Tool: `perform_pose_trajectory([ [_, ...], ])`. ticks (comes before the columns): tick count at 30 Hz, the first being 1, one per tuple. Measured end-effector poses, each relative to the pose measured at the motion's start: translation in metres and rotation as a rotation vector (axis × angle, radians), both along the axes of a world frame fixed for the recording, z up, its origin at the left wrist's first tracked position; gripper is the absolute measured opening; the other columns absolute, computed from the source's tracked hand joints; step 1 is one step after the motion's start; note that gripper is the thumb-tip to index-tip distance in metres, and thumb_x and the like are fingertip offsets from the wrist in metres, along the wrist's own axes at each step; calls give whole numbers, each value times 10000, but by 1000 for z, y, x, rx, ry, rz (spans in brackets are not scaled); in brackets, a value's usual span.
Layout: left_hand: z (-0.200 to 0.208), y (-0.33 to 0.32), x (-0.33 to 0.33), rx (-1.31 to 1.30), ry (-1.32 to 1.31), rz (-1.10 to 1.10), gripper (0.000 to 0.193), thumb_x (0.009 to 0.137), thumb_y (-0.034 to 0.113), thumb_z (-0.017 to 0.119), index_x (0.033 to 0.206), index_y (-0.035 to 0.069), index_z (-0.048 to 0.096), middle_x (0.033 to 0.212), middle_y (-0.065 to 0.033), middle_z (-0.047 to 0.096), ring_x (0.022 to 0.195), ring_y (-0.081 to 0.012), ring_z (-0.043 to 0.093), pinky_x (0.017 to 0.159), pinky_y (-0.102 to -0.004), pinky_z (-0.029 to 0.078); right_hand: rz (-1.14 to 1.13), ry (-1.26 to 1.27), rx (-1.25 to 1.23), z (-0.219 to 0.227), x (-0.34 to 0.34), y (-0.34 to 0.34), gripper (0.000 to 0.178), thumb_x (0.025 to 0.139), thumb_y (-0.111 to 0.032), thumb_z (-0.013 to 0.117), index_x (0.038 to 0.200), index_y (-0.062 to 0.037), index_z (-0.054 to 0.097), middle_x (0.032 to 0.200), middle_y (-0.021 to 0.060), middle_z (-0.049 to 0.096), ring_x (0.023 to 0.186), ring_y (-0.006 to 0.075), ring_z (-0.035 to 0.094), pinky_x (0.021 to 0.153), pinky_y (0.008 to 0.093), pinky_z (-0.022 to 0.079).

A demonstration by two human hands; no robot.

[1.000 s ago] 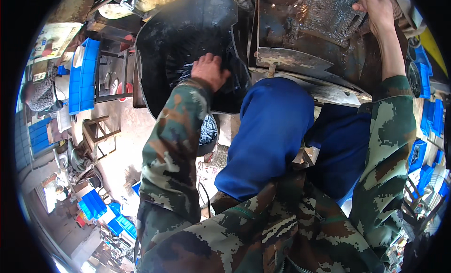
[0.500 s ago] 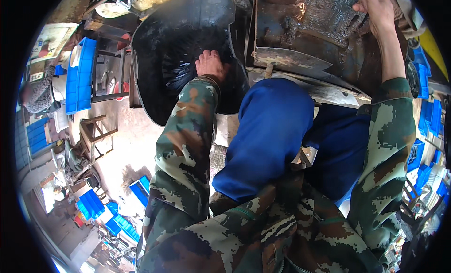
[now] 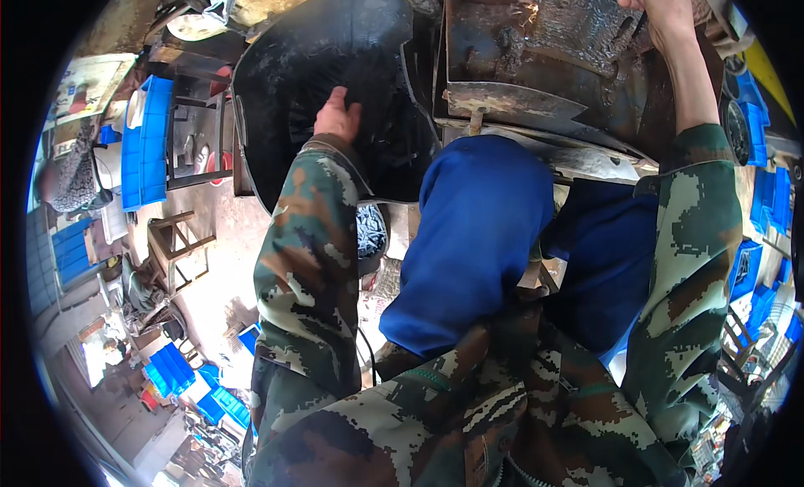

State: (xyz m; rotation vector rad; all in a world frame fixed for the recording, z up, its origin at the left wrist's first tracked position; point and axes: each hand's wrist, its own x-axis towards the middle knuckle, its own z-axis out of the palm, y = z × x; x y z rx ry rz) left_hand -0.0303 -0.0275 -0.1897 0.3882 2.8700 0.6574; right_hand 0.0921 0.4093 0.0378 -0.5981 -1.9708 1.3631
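Note:
My left hand [image 3: 337, 120] is over a large black curved bin [image 3: 360, 26], its thumb spread from the forefinger. The other fingers point down, partly hidden, and I see nothing between the thumb and forefinger. Thin dark pieces lie in the bin's shadowy bottom. At the upper right, my right hand [image 3: 666, 11] is closed, fingers curled, above a greasy, rusty metal tray [image 3: 502, 60]. Whatever it holds is too hard to make out at the picture's edge. Below the bin, beside my left sleeve, stands a container of shiny screw-like pieces [image 3: 370, 231].
My knees in blue trousers [image 3: 486, 219] sit close under the tray. Left of the bin are a blue crate [image 3: 146, 144] on a metal frame and a wooden stool [image 3: 177, 246]. More blue crates [image 3: 758, 202] line the right side. Another person [image 3: 74, 179] is at the far left.
My left hand has shifted left and drawn back a little in the bin, with the thumb now apart. The screw container has come into sight. My right hand has moved slightly.

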Motion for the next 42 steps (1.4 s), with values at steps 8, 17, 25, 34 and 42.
perform_pose_trajectory([
  [8,53,-14,-4,692,-327,102,113,932,180,572,1000,90,575,680,-63,574,489,-153,526,446,-301,427,16,33,-8,1,-3,-2,182,996,-226,591,1069,-69,535,828,24,596,499,87,463,396,260,476],
  [17,144,20,20,990,-559,147,172,927,164,587,1063,64,624,757,-11,523,489,-47,348,448,-216,261,1,0,-32,3,0,-7,173,995,-212,589,1076,-67,542,814,19,593,499,75,453,399,260,481],
  [25,149,31,35,1065,-540,84,208,918,89,518,1105,48,599,765,-58,566,522,-97,437,464,-264,352,61,-21,-2,-4,-1,12,371,974,-300,633,1154,24,642,596,-72,380,507,26,376,573,233,523],
  [34,191,34,48,971,-598,-26,218,980,180,505,1126,58,613,754,-44,545,456,-57,315,437,-225,244,80,-21,-34,-9,-8,22,302,979,-255,624,1109,17,645,602,-64,397,502,25,368,550,228,517],
  [42,222,97,52,1126,-675,-173,271,1011,255,466,1135,39,574,790,-59,577,473,-76,342,468,-229,261,-56,-130,-32,-9,-1,17,304,964,-286,632,1153,-50,604,1013,51,714,579,34,472,503,223,546],
])
